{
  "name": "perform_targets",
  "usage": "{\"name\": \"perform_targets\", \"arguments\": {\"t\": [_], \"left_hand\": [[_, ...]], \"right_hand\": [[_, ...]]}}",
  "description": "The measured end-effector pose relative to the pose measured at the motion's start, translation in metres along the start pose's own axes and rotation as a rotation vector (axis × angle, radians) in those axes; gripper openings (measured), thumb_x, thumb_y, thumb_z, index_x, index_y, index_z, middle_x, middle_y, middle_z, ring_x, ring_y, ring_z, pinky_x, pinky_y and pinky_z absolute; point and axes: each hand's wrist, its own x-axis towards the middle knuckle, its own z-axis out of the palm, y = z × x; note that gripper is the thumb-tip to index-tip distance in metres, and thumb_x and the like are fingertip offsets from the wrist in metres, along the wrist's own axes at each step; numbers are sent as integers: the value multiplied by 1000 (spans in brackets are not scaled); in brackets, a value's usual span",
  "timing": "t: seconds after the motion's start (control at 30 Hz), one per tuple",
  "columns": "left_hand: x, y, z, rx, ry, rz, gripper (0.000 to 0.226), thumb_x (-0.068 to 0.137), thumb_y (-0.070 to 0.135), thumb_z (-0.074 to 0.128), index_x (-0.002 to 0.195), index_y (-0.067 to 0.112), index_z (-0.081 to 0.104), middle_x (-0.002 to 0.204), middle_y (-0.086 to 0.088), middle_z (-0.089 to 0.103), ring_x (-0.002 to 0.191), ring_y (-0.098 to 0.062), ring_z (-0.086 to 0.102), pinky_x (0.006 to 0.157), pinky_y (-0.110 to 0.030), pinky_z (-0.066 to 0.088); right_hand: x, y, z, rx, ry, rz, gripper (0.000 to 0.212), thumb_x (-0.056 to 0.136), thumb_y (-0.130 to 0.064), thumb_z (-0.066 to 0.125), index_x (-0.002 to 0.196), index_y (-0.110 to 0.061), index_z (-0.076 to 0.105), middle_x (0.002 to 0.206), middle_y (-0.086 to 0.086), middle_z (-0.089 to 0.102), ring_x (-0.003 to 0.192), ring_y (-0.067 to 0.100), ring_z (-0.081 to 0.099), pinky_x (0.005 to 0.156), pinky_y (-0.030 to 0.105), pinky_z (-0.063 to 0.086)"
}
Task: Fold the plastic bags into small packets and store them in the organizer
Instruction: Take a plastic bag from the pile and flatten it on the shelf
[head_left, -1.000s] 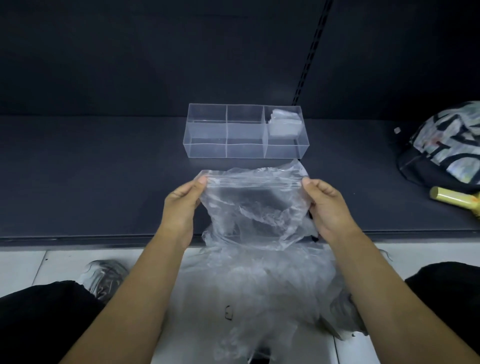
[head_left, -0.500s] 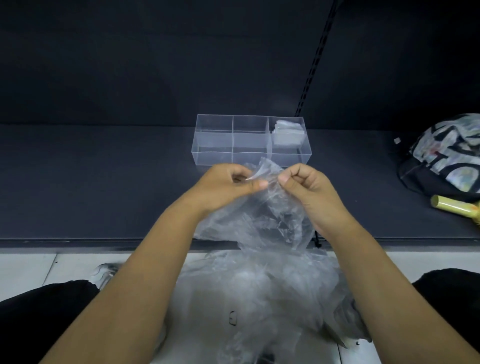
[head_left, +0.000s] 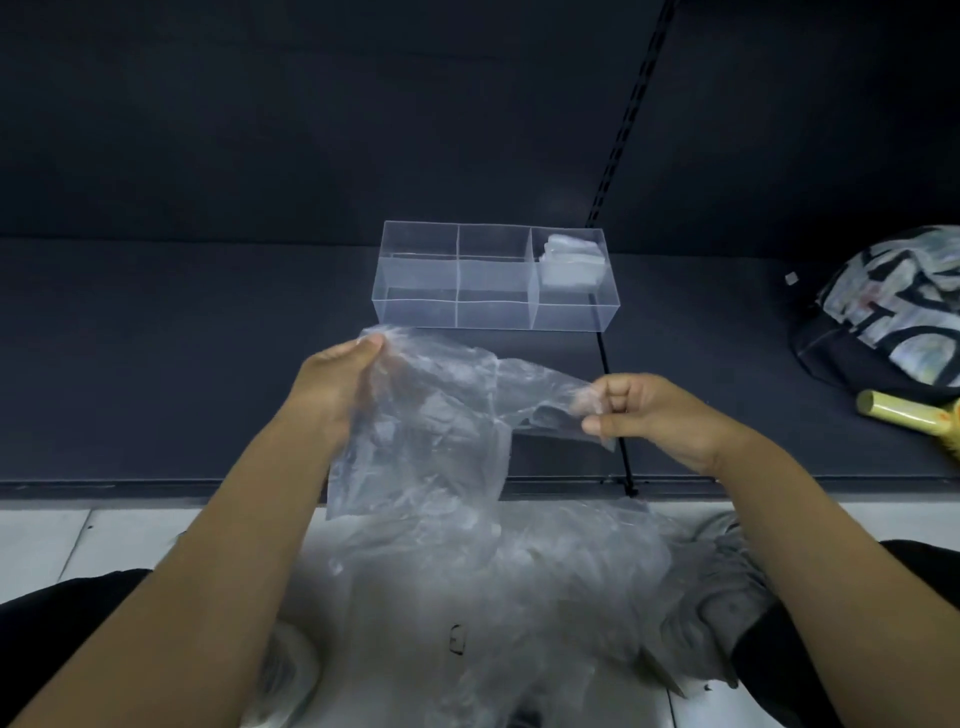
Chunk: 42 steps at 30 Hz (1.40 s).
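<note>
Clear, crinkled plastic bag (head_left: 431, 415) held in the air between a person's two hands, above the front edge of a dark shelf (head_left: 182, 364). The left hand (head_left: 337, 387) grips the bag's upper left corner, with its fingers curled into the film and the fingertips raised toward the back of the shelf. The right hand (head_left: 654, 415) is closed round the opposite corner, thumb and curled fingers pinching it, so the top of the bag stretches sideways between the hands. The rest of the bag hangs loose below the left hand and reaches down past the shelf's front edge.

Behind the hands, near the middle of the shelf, stands a transparent organizer (head_left: 415, 306), a long box split by thin dividers. Folded packets (head_left: 571, 262) of pale plastic sit in its right-end compartment, toward the back wall.

Below the shelf's front edge, a loose pile of plastic bags (head_left: 519, 587) lies between the person's legs (head_left: 62, 623), which are dressed in black, over a light tiled floor (head_left: 47, 545).

At the right end of the shelf rests a patterned bag (head_left: 893, 306) in black, white and grey. Just in front of it lies a yellow-green tube (head_left: 898, 418), on its side. A slotted metal strip (head_left: 631, 114) runs up the dark back panel behind the organizer's right end.
</note>
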Motion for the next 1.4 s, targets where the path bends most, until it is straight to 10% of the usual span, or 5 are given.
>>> {"name": "perform_targets", "arguments": {"t": [0.2,0.37,0.57,0.83,1.4], "left_hand": [[29,-8,-24,-107,-56,-110,8,93,17,61,91,14,68,75,3,70,73,-11,63,75,-29,52],[39,-13,-24,-69,-218,-179,9,95,14,57,97,14,66,65,8,68,60,-4,63,54,-19,54],[58,-4,4,-66,-89,-166,22,87,30,68,102,14,69,92,-4,70,83,-20,66,83,-36,55],[83,-2,11,-264,-46,-241,22,91,33,64,95,12,66,77,-3,69,62,-14,68,56,-27,56],[-8,-95,0,-291,57,-422,26,93,18,62,114,5,55,92,-10,65,86,-21,63,82,-33,48]], "right_hand": [[10,4,-22,44,37,55,85,64,-72,68,96,6,70,102,3,72,108,5,60,102,25,37],[32,3,-32,82,115,104,23,80,-35,70,70,-17,59,67,4,60,70,15,63,70,23,49],[66,-1,-52,71,313,99,20,81,-7,72,98,-16,65,70,-3,62,57,5,52,59,17,44],[90,11,-70,178,902,124,22,91,-10,61,113,-7,60,79,-1,61,64,6,52,57,14,44],[34,38,112,-275,586,-62,16,77,-23,79,79,-17,64,103,-2,48,92,12,54,87,16,42]]}}
